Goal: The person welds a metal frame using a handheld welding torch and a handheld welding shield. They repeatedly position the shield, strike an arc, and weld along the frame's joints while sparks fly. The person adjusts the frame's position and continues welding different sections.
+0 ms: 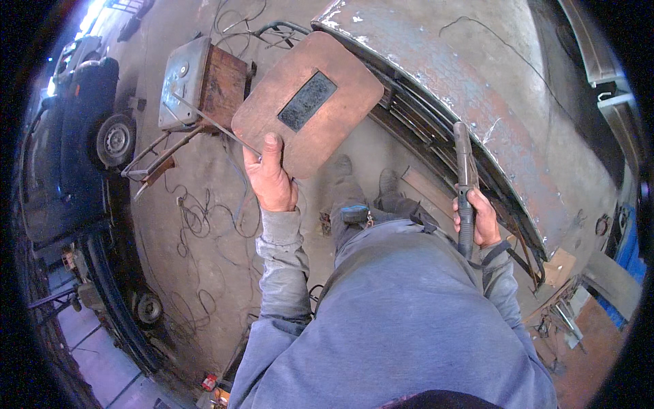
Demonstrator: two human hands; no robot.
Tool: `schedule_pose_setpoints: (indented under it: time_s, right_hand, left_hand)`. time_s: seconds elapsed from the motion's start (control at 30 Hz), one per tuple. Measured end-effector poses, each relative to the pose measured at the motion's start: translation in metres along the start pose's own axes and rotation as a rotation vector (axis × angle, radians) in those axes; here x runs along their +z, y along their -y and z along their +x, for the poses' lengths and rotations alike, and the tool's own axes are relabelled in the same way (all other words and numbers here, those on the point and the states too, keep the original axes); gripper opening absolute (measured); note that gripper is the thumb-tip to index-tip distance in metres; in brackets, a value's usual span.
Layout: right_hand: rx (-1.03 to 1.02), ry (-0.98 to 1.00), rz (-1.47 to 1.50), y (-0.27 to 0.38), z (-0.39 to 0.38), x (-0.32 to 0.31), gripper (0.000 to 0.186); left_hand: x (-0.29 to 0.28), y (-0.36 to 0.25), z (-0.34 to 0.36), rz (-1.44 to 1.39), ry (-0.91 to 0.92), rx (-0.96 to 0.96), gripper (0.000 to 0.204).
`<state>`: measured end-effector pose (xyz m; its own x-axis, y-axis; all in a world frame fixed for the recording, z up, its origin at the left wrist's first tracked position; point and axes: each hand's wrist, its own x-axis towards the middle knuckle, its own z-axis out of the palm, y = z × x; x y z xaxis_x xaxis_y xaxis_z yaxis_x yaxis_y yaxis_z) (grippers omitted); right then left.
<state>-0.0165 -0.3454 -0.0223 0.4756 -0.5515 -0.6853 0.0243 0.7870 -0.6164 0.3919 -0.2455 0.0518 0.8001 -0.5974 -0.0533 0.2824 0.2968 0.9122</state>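
The right hand [482, 219], fingers clamped on the electrode holder [465, 178], aimed its long axis up at the rusty panel [477, 82]; left hand [271, 178] gripped the shield [308, 103] left of it.

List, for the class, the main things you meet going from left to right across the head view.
Dark vehicle → grey metal box → left hand holding a brown welding shield → right hand gripping an electrode holder → large rusty curved metal body.

Welding shield [308, 102] left of electrode holder [465, 184], curved metal body [490, 88] behind.
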Motion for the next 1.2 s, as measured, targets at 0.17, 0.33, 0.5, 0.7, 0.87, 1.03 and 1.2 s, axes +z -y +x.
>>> schedule_pose_setpoints:
  time_s: [0.17, 0.33, 0.5, 0.7, 0.87, 1.03, 1.2]
  right_hand:
    - [0.018, -0.019, 0.018, -0.006, 0.001, -0.004, 0.047]
    - [0.002, -0.026, 0.036, -0.01, -0.01, -0.005, 0.046]
    - [0.017, -0.009, 0.113, -0.018, -0.004, -0.016, 0.047]
    - [0.015, 0.065, 0.192, -0.022, 0.011, -0.019, 0.046]
    - [-0.006, -0.011, 0.016, -0.026, 0.012, -0.018, 0.04]
    - [-0.21, -0.149, -0.666, -0.015, 0.004, 0.013, 0.055]
    - [-0.35, -0.271, -0.921, -0.011, -0.006, 0.035, 0.053]
  left_hand:
    - [0.01, 0.004, 0.004, 0.008, 0.023, -0.008, 0.059]
    - [0.012, 0.002, 0.008, 0.031, 0.023, -0.014, 0.058]
    - [0.014, -0.002, 0.011, 0.023, 0.051, 0.003, 0.057]
    - [0.017, -0.005, 0.01, 0.039, 0.041, -0.009, 0.056]
    - [0.018, 0.0, 0.012, 0.014, 0.053, -0.011, 0.057]
    - [0.022, 0.001, 0.013, 0.006, 0.066, 0.012, 0.056]
    - [0.01, 0.002, 0.012, 0.039, 0.017, 0.097, 0.056]
